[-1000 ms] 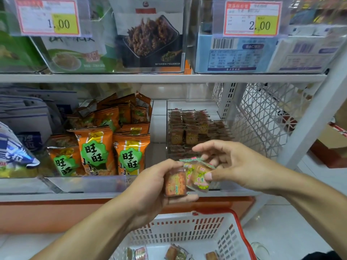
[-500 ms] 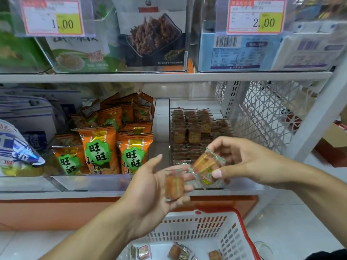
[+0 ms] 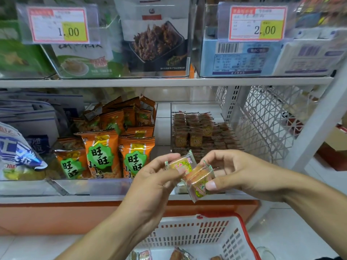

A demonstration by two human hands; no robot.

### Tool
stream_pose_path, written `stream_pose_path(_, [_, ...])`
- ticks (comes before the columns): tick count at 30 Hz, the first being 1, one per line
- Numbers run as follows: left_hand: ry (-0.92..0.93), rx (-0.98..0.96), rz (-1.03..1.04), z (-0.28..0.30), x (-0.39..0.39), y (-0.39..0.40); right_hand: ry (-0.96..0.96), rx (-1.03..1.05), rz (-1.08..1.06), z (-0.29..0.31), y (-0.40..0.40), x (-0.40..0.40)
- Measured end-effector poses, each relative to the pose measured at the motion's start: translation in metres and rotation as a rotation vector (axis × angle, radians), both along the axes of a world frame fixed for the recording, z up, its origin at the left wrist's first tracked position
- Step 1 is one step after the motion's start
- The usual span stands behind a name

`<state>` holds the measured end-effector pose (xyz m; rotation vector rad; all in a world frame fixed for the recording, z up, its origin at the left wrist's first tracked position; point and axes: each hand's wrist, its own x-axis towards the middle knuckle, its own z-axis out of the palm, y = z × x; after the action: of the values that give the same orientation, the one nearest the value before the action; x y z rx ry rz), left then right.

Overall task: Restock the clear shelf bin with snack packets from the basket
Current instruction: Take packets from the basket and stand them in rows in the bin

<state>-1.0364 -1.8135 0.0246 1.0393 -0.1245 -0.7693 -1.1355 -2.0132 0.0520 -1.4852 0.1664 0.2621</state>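
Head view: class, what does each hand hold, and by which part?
Left hand pinches one snack packet at its lower edge; right hand pinches another snack packet by its right side.

A white metal shelving unit (image 3: 169, 82) fills the view, its upper board carrying two price tags, one reading 1.00 (image 3: 58, 25) and one reading 2.00 (image 3: 257, 22). Right of the unit's slanting white upright post (image 3: 317, 126) sits a white lattice side panel (image 3: 266, 117). Below the unit runs an orange base strip (image 3: 47, 216), and beneath that a pale tiled floor (image 3: 293, 228).
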Motion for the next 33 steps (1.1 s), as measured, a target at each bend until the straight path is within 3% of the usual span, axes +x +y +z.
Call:
stream_pose_path(7, [-0.178, 0.092, 0.02, -0.003, -0.006, -0.005, 0.013, 0.099, -0.035, -0.004, 0.007, 0.005])
stream_pose_path(15, [-0.389, 0.229, -0.116, -0.006, -0.005, -0.019, -0.048, -0.255, -0.142, 0.002, -0.008, 0.007])
stream_pose_path(18, [-0.476, 0.287, -0.14, -0.01, -0.002, -0.03, -0.036, -0.612, -0.272, 0.005, -0.024, 0.015])
stream_pose_path(21, [-0.728, 0.445, -0.217, -0.016, 0.002, -0.04, 0.04, -0.935, -0.418, 0.002, -0.042, 0.032])
stream_pose_path(24, [-1.05, 0.665, -0.286, -0.026, 0.004, -0.049, 0.087, -1.079, -0.502, -0.008, -0.06, 0.056])
stream_pose_path(28, [-1.371, 0.853, -0.32, -0.042, 0.004, -0.058, 0.102, -1.064, -0.486, -0.023, -0.078, 0.087])
stream_pose_path(33, [-1.48, 0.909, -0.347, -0.052, 0.004, -0.061, 0.016, -1.016, -0.494, -0.035, -0.076, 0.098])
